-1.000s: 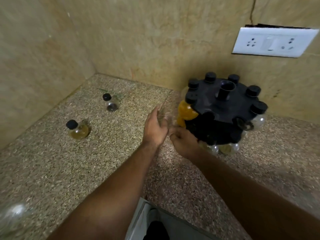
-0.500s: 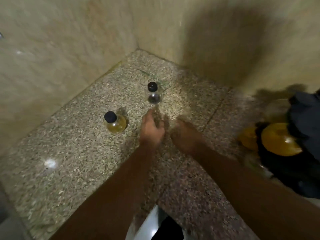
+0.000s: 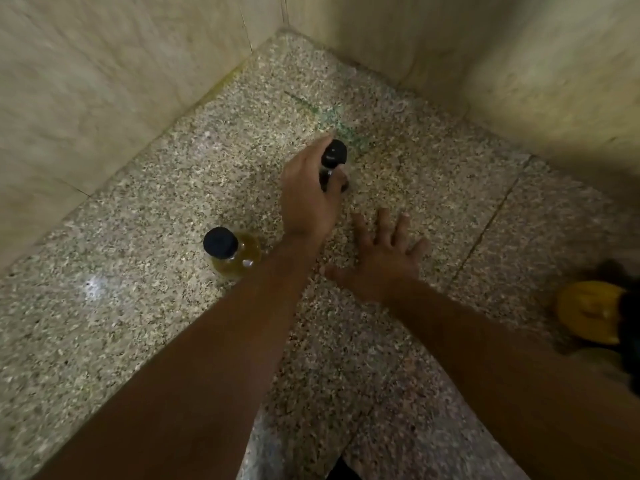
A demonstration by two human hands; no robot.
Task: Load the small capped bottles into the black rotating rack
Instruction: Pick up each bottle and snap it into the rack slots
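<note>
Left hand now grips far bottle; right hand spread flat.

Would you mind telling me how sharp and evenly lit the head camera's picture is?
Head view: dim, yellowish light; a white glare spot on the speckled granite counter; the round amber bottle with black cap is fairly sharp; the yellow bottle in the black rack at the right edge is blurred.

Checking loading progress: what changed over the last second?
The left hand moved away from the black rack and grips the far black-capped clear bottle. The right hand followed, fingers spread over the speckled stone counter. The black-capped bottle of yellow liquid stayed put.
</note>
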